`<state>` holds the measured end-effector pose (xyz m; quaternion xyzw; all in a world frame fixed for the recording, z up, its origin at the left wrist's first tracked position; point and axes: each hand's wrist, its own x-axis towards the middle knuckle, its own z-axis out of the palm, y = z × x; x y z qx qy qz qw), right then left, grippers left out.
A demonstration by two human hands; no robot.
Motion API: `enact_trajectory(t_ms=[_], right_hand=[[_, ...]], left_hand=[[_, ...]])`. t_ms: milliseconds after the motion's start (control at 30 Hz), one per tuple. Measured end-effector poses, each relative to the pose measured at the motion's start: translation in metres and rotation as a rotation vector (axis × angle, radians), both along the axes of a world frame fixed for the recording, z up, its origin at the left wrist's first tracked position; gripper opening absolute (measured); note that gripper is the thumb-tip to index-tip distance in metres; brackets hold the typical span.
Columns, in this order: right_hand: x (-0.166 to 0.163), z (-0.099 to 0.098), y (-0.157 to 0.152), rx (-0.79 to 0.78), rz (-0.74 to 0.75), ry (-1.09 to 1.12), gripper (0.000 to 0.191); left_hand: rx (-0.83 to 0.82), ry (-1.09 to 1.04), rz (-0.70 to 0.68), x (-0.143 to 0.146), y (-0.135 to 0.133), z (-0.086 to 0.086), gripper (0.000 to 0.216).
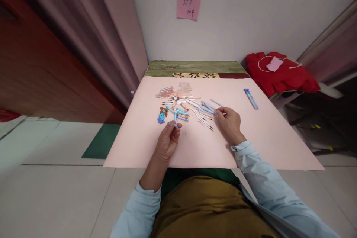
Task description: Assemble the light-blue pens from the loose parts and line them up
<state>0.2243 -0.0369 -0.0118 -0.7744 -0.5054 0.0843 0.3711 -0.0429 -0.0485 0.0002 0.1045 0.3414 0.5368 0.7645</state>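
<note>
My left hand (pixel 168 141) is closed in a pinch on a short blue pen part (pixel 174 124) in front of the pile. My right hand (pixel 230 122) has its thumb and forefinger together at the end of a pale blue pen barrel (pixel 208 106); the barrel's tip is hidden by the fingers. Between the hands lie loose barrels, orange-brown grip pieces (pixel 184 107) and white pen refills (pixel 203 119). Small blue caps (pixel 161 118) and brown caps (pixel 164 110) are heaped left of the pile. Behind them lies a bundle of thin clear and reddish pieces (pixel 174 92).
Pale pink paper (pixel 134 141) covers most of the green table (pixel 164 67). Two or so assembled blue pens (pixel 251 99) lie at its right side. Beyond the right edge is red cloth (pixel 281 76) with a white cord on it. A pink note (pixel 189 1) hangs on the wall.
</note>
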Motion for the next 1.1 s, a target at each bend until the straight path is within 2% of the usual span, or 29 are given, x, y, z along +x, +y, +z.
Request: enact_trajectory(t_ms=[100,400,633,900,1100], right_hand=[[0.001,-0.002,0.001,-0.049,0.012,-0.048,0.026],[0.005,-0.016,-0.003,0.014,0.008,-0.038,0.028],[0.006,-0.019,-0.002,0.029,0.011,-0.035,0.027],[0.003,-0.017,-0.002,0.057,-0.003,0.027,0.031],[0.001,-0.016,0.000,-0.002,0.023,-0.059,0.027]], left_hand=[[0.045,0.035,-0.034,0.001,-0.001,-0.002,0.004],[0.131,0.109,-0.166,0.005,-0.006,-0.004,0.027],[0.139,0.117,-0.191,0.004,-0.007,-0.003,0.029],[0.132,0.113,-0.153,0.003,-0.004,-0.003,0.024],[0.171,0.100,-0.176,0.002,-0.004,-0.003,0.025]])
